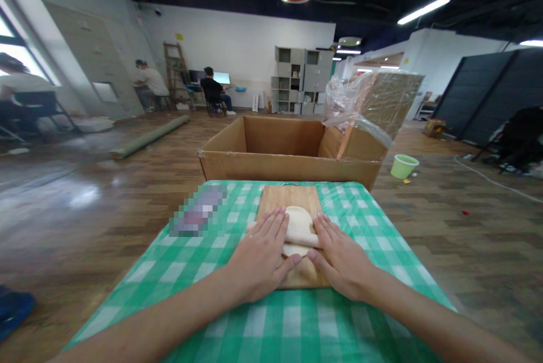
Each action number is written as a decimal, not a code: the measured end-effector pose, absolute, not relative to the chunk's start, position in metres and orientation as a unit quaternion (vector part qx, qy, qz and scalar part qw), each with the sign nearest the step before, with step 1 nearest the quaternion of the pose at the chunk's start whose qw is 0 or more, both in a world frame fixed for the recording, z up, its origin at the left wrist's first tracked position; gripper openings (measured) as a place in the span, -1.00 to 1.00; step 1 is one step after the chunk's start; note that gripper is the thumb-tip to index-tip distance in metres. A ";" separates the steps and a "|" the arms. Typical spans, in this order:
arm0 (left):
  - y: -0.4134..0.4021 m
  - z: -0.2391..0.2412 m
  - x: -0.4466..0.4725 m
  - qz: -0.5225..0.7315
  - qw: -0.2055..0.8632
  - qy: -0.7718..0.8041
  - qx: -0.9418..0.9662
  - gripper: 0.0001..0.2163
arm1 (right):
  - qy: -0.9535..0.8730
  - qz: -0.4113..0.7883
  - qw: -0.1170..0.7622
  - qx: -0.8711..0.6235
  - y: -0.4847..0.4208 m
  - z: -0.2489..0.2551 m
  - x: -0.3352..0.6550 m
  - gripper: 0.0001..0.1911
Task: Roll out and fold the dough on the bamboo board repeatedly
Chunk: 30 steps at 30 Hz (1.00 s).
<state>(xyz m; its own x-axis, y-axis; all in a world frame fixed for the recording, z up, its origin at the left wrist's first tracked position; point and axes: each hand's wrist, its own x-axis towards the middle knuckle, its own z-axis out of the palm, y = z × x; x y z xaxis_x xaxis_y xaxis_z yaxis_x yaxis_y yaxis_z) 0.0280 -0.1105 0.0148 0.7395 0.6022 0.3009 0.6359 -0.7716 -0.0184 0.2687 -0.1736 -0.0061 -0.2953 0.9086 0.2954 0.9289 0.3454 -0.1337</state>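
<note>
A pale wooden rolling pin (302, 237) lies crosswise over a flat round of dough (299, 216). Under the dough is a wooden cutting board (271, 198) with a metal handle at its far edge. My left hand (263, 255) rests on the left part of the pin, palm down with fingers stretched forward. On the right part lies my right hand (339, 253), its fingers also straight and the thumb angled inward. Both thumbs come near the dough's close edge. Neither hand is wrapped round the pin; the palms hide most of its ends.
A green-and-white checked cloth (271, 329) covers the table. Left of the board lies a blurred-out flat object (198, 211). Beyond the far edge stands a large open cardboard box (288, 166). A light green bin (404, 166) is on the floor at right. Several people sit farther back.
</note>
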 end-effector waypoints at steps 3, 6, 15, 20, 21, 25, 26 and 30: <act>-0.082 0.014 0.040 -0.126 0.044 -0.343 -0.930 -0.23 | -0.792 -0.017 0.157 -0.590 -0.140 -0.003 0.276 -0.24; -0.058 0.013 0.052 -0.120 0.041 -0.351 -0.928 -0.25 | -0.794 -0.024 0.148 -0.589 -0.106 -0.003 0.286 -0.26; 0.004 0.007 0.067 -0.087 0.134 -0.278 -0.947 -0.68 | -0.867 -0.073 0.042 -0.491 -0.024 -0.010 0.316 -0.51; 0.044 0.000 0.078 -0.071 0.141 -0.315 -0.936 -0.76 | -0.834 -0.038 0.024 -0.550 -0.004 -0.004 0.314 -0.46; 0.050 -0.001 0.080 -0.071 0.138 -0.324 -0.933 -0.76 | -0.825 -0.032 0.026 -0.564 -0.003 -0.002 0.313 -0.45; 0.059 -0.001 0.082 -0.071 0.136 -0.338 -0.928 -0.74 | -0.803 -0.019 0.047 -0.593 -0.005 0.004 0.309 -0.37; 0.058 -0.001 0.081 -0.069 0.136 -0.341 -0.928 -0.75 | -0.803 -0.018 0.053 -0.593 -0.007 0.005 0.308 -0.35; 0.033 -0.002 0.070 -0.070 0.146 -0.351 -0.922 -0.71 | -0.810 -0.031 0.086 -0.580 -0.025 0.007 0.300 -0.33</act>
